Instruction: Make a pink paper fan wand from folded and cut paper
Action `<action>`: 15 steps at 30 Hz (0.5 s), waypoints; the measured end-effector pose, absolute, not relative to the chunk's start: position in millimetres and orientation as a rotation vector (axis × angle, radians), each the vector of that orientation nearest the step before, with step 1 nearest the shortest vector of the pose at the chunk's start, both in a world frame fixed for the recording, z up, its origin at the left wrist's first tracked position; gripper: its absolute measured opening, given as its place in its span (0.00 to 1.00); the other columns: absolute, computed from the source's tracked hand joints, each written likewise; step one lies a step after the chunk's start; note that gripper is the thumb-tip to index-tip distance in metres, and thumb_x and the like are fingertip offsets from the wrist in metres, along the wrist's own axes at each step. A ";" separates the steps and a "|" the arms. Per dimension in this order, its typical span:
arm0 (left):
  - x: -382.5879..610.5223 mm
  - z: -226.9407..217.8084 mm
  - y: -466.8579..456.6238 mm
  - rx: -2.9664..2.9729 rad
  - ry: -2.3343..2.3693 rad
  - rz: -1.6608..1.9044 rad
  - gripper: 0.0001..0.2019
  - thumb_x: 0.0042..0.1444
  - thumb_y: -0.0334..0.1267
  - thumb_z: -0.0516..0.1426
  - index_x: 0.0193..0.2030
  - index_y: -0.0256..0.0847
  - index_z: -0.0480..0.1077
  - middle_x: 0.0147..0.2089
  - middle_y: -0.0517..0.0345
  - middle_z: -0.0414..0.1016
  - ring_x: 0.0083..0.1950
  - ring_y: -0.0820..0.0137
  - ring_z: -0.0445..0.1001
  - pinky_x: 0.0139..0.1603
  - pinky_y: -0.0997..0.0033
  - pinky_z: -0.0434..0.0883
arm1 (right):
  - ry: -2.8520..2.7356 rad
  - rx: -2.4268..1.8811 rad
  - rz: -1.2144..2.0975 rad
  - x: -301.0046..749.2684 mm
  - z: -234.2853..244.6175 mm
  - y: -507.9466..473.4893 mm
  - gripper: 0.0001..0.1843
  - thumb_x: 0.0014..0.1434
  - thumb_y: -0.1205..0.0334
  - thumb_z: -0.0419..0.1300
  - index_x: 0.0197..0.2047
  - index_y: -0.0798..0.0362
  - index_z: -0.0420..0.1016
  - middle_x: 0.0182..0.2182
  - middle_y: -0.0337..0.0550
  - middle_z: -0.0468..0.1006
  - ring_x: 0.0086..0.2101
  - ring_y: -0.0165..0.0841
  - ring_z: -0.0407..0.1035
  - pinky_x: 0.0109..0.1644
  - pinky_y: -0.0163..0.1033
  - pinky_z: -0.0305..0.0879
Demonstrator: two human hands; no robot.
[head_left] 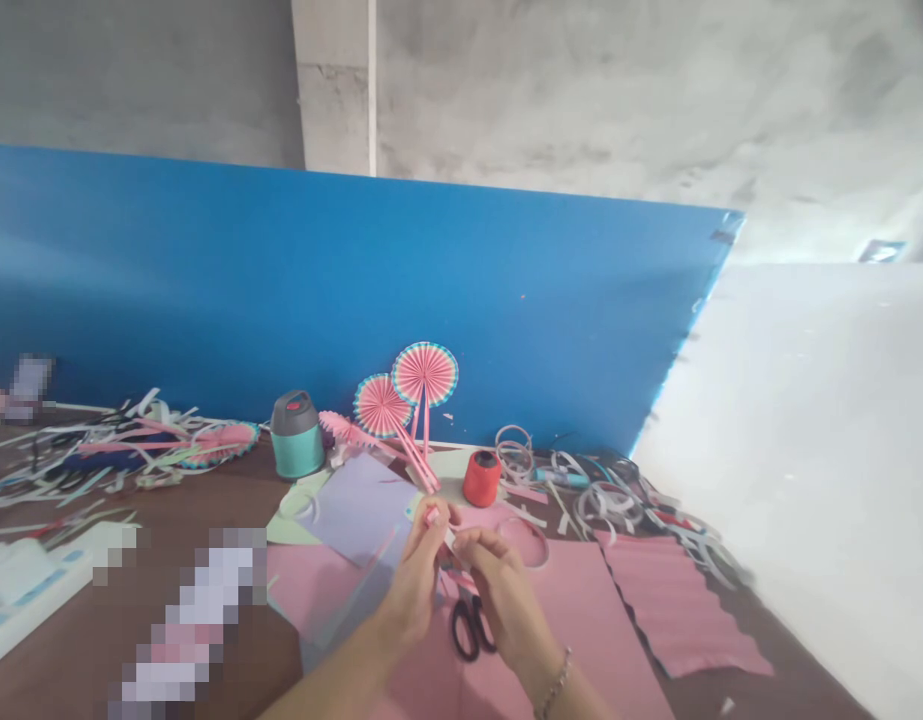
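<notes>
My left hand (422,568) and my right hand (501,580) meet over the pink paper sheets (573,620). Both hands have their fingers closed on a small pink-and-white paper strip (450,538), mostly hidden by the fingers. Just below them lies a pair of scissors (465,632) with black handles, its blades partly covered by my right hand. Beyond my hands, two round pleated paper fans (424,375) with pink sticks lean against the blue partition.
Behind stand a teal container (297,440) with a grey lid and a red spool-like object (482,478). Paper strips are heaped at the left (131,450) and right (611,510). A power strip (48,585) is at the left, a pleated pink sheet (693,605) at the right. The blue partition (281,280) bounds the table.
</notes>
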State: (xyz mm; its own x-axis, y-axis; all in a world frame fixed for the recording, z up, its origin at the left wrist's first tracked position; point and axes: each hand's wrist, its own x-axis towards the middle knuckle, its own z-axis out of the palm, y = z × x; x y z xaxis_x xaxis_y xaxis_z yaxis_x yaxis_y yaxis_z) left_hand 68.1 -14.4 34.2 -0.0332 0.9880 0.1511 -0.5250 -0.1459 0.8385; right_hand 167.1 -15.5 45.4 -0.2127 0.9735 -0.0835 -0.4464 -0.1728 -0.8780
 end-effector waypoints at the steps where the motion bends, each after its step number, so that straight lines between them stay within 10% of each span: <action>1: 67.9 34.3 -14.5 0.901 0.699 1.525 0.14 0.57 0.52 0.56 0.34 0.43 0.65 0.34 0.63 0.61 0.28 0.76 0.59 0.28 0.76 0.63 | -0.897 -0.840 1.630 166.7 46.6 -16.0 0.12 0.39 0.57 0.72 0.23 0.54 0.75 0.23 0.39 0.74 0.27 0.31 0.67 0.34 0.36 0.62; 15: 67.4 30.2 -12.9 0.934 0.739 1.511 0.15 0.58 0.54 0.54 0.35 0.44 0.65 0.33 0.64 0.60 0.28 0.76 0.59 0.30 0.76 0.63 | -0.918 -0.824 1.611 165.0 41.6 -15.2 0.13 0.41 0.56 0.71 0.22 0.54 0.74 0.20 0.36 0.71 0.23 0.28 0.60 0.29 0.34 0.55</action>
State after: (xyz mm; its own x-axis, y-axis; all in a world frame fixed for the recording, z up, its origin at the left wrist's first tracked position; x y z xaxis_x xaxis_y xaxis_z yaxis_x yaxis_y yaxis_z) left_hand 67.4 -12.9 30.2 -0.0291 0.9879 0.1525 -0.4859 -0.1473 0.8615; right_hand 165.0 -15.2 41.6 -0.2050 0.9769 -0.0596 -0.4466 -0.1476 -0.8825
